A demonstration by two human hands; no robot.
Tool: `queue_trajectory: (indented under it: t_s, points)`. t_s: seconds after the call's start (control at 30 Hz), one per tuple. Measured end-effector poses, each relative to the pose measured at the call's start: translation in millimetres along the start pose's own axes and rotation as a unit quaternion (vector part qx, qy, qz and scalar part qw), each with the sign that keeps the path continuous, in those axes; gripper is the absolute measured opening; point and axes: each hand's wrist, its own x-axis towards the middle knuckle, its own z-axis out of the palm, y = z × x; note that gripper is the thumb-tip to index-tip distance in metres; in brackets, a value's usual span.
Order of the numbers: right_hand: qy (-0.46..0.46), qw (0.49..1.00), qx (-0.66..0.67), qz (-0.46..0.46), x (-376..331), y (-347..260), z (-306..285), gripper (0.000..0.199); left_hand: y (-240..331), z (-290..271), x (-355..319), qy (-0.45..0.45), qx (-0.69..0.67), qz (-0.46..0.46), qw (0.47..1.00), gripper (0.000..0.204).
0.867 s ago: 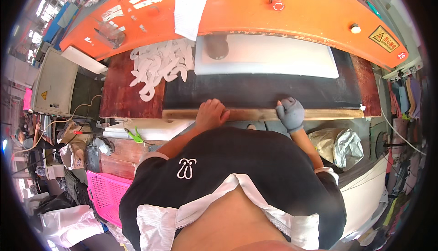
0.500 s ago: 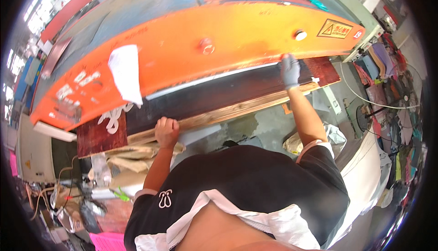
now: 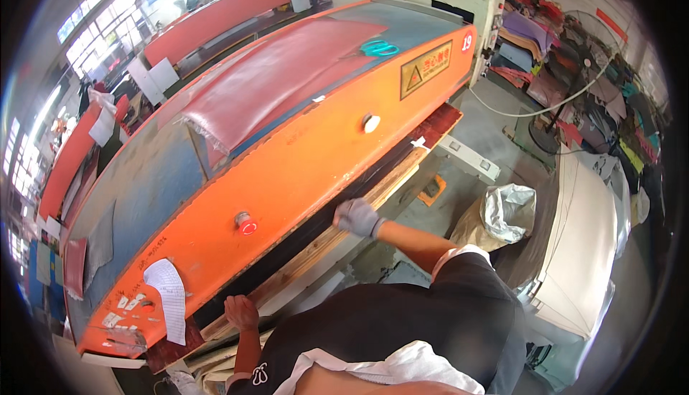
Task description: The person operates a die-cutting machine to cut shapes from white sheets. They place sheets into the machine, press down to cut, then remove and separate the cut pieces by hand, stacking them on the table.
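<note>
The bare left hand point(image 3: 242, 313) is resting at the near edge of a black board point(image 3: 287, 253), its fingers bending over the wooden strip point(image 3: 301, 262); I cannot tell whether they are gripping. At about two o'clock from it, the right hand point(image 3: 359, 217), wearing a grey glove, is curling inward over the same edge; what its fingers are closing on, if anything, is hidden. The board is lying just below an orange machine beam point(image 3: 308, 172), running from seven toward one o'clock. From the right hand, a red button point(image 3: 246, 223) is showing at nine, a white knob point(image 3: 370, 123) at twelve, a dark red sheet point(image 3: 287, 72) at eleven and a sack point(image 3: 502, 219) at three. A paper point(image 3: 166, 298) is hanging at nine o'clock from the left hand.
</note>
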Motion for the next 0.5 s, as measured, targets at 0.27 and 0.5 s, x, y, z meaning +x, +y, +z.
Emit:
queue_trajectory:
  t_s: [0.27, 0.5]
  points:
    - [-0.064, 0.995, -0.080, 0.002, -52.3, 7.5, -19.6, 0.027, 44.1, 5.5, -31.0, 0.004, -0.001, 0.014, 1.000, 0.015]
    - [-0.134, 0.987, -0.088, 0.008, -104.3, 9.6, -36.3, 0.029, 71.9, -6.2, -71.0, -0.038, -0.081, -0.097, 0.991, 0.016]
